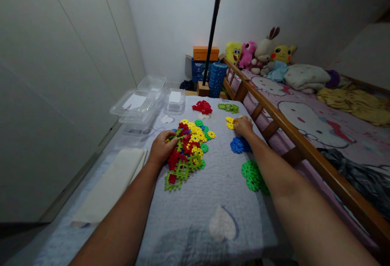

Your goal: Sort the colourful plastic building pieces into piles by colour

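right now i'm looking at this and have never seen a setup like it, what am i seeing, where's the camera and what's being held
There is no machine here, just a person's two bare hands. The one picture comes from a camera worn on the head, looking forward and down.

A pale cloth covers the surface. On it is a mixed pile of colourful plastic pieces, with single-colour groups apart from it: red, light green, yellow, blue and darker green. Clear plastic boxes stand at the far left.

The left hand is at the pile's edge; the right hand is at the yellow group. Whether either grips a piece is too small to tell.
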Demonstrator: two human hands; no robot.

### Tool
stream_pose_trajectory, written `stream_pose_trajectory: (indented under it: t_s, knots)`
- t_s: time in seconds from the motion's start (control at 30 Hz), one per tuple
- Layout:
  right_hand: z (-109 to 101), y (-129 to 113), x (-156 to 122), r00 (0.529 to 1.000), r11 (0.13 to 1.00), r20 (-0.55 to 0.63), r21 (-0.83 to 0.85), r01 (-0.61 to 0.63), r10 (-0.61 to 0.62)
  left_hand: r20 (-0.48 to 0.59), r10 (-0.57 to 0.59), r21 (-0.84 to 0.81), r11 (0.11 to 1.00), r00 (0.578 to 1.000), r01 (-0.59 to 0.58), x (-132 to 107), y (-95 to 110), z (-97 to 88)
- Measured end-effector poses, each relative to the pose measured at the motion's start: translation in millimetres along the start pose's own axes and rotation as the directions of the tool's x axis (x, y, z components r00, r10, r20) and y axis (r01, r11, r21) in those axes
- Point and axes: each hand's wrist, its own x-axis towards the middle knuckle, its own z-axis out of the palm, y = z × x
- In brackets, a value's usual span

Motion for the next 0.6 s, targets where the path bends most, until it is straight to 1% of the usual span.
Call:
stream_pose_trajectory:
  t_s: [0.1,0.17,0.23,0.27,0.3,0.33,0.4,0.43,0.47,0.5,0.53,0.6]
  knots:
    - [-2,-2,-1,1.000,1.000,-0.007,-0.007,0.007,-0.007,-0.007,-0.002,-0.001,1.000,1.000,0.002,0,-1,0.2]
    - [-4,-6,-2,0.999,1.000,-0.041,0.006,0.021,-0.020,-0.007,-0.002,0.004,1.000,1.000,0.002,0,-1,0.2]
    - [-5,-15,-3,0.995,0.997,-0.070,0.033,0.075,-0.073,-0.004,-0.002,0.006,1.000,1.000,0.003,0,-1,0.0]
    - [-6,-21,-4,0.990,0.990,-0.061,0.054,0.131,-0.127,-0.002,-0.002,0.007,1.000,1.000,0.002,0,-1,-0.1]
    - [-6,-28,-6,0.979,0.976,-0.029,0.081,0.203,-0.202,-0.001,-0.002,0.007,1.000,1.000,0.002,0,-1,-0.2]
    - [-5,-35,-9,0.957,0.952,0.019,0.114,0.284,-0.288,-0.001,-0.002,0.007,1.000,1.000,0.002,0,-1,-0.3]
    - [-2,-51,-15,0.885,0.887,0.126,0.177,0.425,-0.449,0.000,-0.001,0.007,1.000,1.000,0.001,0,0,-0.4]
    - [0,-58,-20,0.848,0.861,0.168,0.193,0.471,-0.502,0.000,0.000,0.008,1.000,1.000,0.000,0,0,-0.4]
    - [2,-64,-24,0.822,0.843,0.196,0.194,0.502,-0.534,0.001,0.000,0.008,1.000,1.000,0.000,0,0,-0.4]
    - [4,-68,-28,0.807,0.833,0.210,0.185,0.521,-0.551,0.003,-0.001,0.008,1.000,1.000,0.001,0,0,-0.4]
    - [5,-71,-31,0.802,0.830,0.215,0.173,0.530,-0.557,0.005,-0.002,0.008,1.000,1.000,0.002,0,0,-0.3]
    - [7,-74,-36,0.807,0.834,0.211,0.164,0.527,-0.551,0.006,-0.002,0.010,1.000,1.000,0.002,0,0,-0.1]
